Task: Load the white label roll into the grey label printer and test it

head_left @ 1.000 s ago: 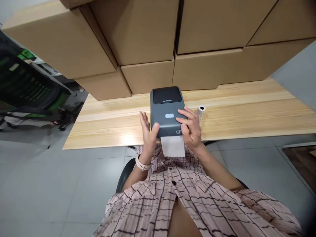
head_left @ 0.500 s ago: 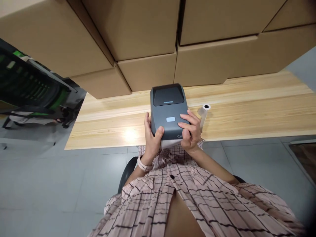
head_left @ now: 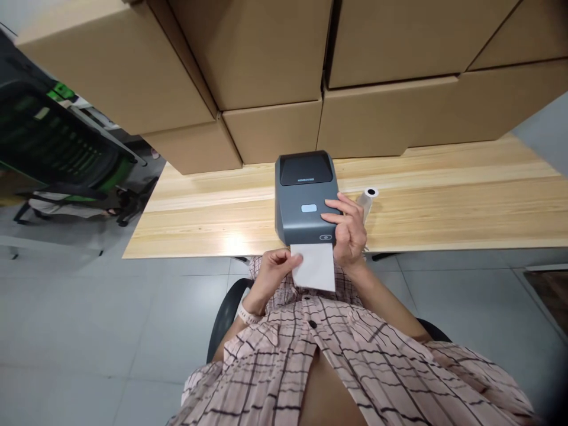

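A dark grey label printer (head_left: 305, 195) stands at the near edge of a light wooden table (head_left: 444, 207). A strip of white paper (head_left: 316, 267) hangs out of its front slot. My left hand (head_left: 271, 272) pinches the left edge of that paper between thumb and fingers. My right hand (head_left: 349, 228) grips the printer's front right corner, with its fingers lying on the top cover. A small white paper roll (head_left: 367, 199) lies on the table just right of the printer, behind my right hand.
Several large cardboard boxes (head_left: 266, 65) are stacked along the back of the table, close behind the printer. A black and green mesh chair (head_left: 53, 154) stands on the grey tiled floor at the left. My chair's edge (head_left: 224, 316) shows below the table.
My left hand left the printer's left side and took hold of the paper strip, which now hangs out longer. The right hand stays on the printer's right corner.
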Tool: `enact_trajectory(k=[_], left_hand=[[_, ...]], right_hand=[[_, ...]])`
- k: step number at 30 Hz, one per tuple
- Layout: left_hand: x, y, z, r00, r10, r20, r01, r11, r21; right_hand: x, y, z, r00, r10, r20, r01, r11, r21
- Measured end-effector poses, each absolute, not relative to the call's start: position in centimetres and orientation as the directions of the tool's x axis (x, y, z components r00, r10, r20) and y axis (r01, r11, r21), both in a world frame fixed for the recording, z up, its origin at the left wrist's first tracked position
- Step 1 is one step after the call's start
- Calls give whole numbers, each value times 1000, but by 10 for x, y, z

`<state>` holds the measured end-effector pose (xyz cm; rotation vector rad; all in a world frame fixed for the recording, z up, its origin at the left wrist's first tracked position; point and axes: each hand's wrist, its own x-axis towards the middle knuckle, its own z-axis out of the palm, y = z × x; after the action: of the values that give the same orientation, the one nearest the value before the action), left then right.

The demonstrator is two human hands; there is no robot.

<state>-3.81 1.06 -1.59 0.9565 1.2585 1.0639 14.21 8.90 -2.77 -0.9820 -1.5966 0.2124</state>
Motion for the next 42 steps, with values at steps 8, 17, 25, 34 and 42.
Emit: enact_trajectory(k=[8, 17, 25, 34, 42], left_hand=[[-50, 8, -15, -62, 989, -131, 23, 133, 991], [-55, 36, -13, -376, 872, 313, 261, -225, 939], [-38, 31, -29, -270, 929, 252, 149, -218, 965], [-27, 34, -45, -332, 898, 288, 100, -270, 958], [-36, 42, -34, -341, 862, 375, 220, -314, 923]], right_hand=[[156, 86, 10, -246, 681, 690, 666, 636, -390], [151, 106, 34, -430, 695, 577, 654, 680, -331], [161, 75, -24, -51, 816, 576, 408, 544, -733], [149, 62, -37, 28, 888, 458, 241, 439, -866], [149, 63, -19, 49, 895, 444, 193, 427, -883]])
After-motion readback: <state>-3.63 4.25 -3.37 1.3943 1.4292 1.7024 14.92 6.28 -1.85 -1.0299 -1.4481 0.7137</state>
